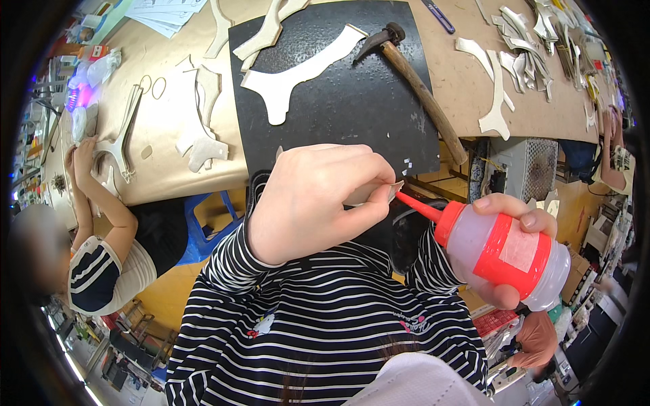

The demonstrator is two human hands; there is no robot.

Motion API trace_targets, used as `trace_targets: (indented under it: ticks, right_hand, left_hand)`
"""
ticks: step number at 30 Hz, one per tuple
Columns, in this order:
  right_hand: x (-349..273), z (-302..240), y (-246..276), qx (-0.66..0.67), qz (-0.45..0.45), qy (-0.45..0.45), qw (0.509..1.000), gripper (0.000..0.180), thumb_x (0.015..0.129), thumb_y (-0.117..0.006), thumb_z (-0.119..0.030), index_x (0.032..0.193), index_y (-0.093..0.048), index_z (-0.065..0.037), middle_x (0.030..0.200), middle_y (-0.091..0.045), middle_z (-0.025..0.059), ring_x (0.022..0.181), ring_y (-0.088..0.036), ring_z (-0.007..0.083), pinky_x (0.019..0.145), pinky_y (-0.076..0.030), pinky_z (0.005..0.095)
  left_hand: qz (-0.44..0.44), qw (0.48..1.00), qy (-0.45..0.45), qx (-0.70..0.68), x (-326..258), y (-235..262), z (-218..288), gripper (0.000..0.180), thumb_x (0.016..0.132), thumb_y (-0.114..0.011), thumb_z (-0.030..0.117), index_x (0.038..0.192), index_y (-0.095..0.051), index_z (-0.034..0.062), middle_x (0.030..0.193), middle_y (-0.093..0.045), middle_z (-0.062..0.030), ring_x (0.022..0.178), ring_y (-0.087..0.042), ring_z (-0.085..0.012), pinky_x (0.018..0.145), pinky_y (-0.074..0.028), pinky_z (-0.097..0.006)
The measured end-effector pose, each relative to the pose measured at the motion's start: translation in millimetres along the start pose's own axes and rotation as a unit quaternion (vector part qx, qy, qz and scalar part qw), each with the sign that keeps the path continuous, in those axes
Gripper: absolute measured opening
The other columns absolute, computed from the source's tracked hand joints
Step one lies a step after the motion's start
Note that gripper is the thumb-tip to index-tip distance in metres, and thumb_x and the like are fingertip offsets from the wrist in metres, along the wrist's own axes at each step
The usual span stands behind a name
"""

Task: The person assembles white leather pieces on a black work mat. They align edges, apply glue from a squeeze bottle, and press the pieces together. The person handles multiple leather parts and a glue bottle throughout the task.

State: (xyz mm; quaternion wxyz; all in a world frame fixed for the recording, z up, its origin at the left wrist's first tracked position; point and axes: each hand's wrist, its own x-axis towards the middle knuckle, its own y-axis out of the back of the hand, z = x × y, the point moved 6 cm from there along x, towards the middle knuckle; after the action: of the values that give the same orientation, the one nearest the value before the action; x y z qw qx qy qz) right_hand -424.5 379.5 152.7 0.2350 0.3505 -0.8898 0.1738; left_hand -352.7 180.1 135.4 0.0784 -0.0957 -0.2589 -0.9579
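Note:
My left hand [318, 196] is in the middle, over my lap near the board's front edge. Its thumb and forefinger pinch a pale cut piece of sheet material [395, 190], most of which the hand hides. To its right, my right hand [506, 205] wraps round a translucent squeeze bottle [467, 237] with a red band and a red nozzle. The bottle is tilted, and its thin tip points left at the edge of the pinched piece, touching or nearly so. Beyond my hands, a larger white Y-shaped cut piece [284, 78] lies on the black board [338, 122].
A hammer [423, 95] with a wooden handle rests across the board's right side. Stacks of cut pieces [525, 40] lie on the table at right, others [200, 122] at left. A blue-handled cutter [439, 15] lies at the back. Another person [108, 264] works at left.

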Motion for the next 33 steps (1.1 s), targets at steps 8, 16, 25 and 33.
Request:
trace_targets:
  ticks: [8,16,25,33]
  right_hand:
    - [-0.5,0.5,-0.4,-0.025,-0.041,-0.024,0.999,0.084,0.079,-0.078,-0.054,0.125,-0.035,0.001,0.111,-0.058,0.0378,0.086,-0.064,0.0308,0.073,-0.056,0.0303]
    - [2.8,-0.4,0.5,0.026,-0.110,-0.119,0.986,0.089,0.066,-0.091,-0.040,0.130,-0.038,-0.007,0.124,-0.055,0.0344,0.104,-0.063,0.0321,0.080,-0.057,0.0335]
    - [3.8,1.6,-1.8,-0.011,-0.116,-0.089,0.989,0.088,0.069,-0.088,-0.044,0.129,-0.037,-0.005,0.122,-0.055,0.0342,0.097,-0.064,0.0303,0.078,-0.057,0.0319]
    - [-1.6,1.5,-2.2,0.019,-0.057,-0.088,0.994,0.093,0.062,-0.092,-0.045,0.128,-0.040,-0.006,0.119,-0.060,0.0325,0.097,-0.065,0.0315,0.077,-0.055,0.0343]
  left_hand:
    - [-0.003,1.000,0.008,-0.008,0.5,-1.6,-1.3,0.008,0.075,-0.070,0.002,0.083,-0.068,0.0027,0.074,-0.066,-0.0087,0.063,-0.066,-0.0234,0.057,-0.050,-0.031]
    - [0.010,0.999,0.036,-0.034,0.3,-1.4,-3.7,0.007,0.077,-0.070,0.002,0.084,-0.069,0.0012,0.075,-0.068,-0.0086,0.065,-0.068,-0.0202,0.058,-0.052,-0.028]
    - [0.007,0.998,0.054,-0.043,-1.3,-0.5,-4.7,0.007,0.078,-0.070,0.003,0.084,-0.070,0.0004,0.075,-0.069,-0.0086,0.066,-0.069,-0.0188,0.060,-0.052,-0.027]
    - [0.002,0.994,0.094,-0.063,-2.8,0.9,-8.7,0.008,0.080,-0.068,0.007,0.085,-0.066,0.0008,0.078,-0.068,-0.0133,0.070,-0.069,-0.0279,0.063,-0.055,-0.033]
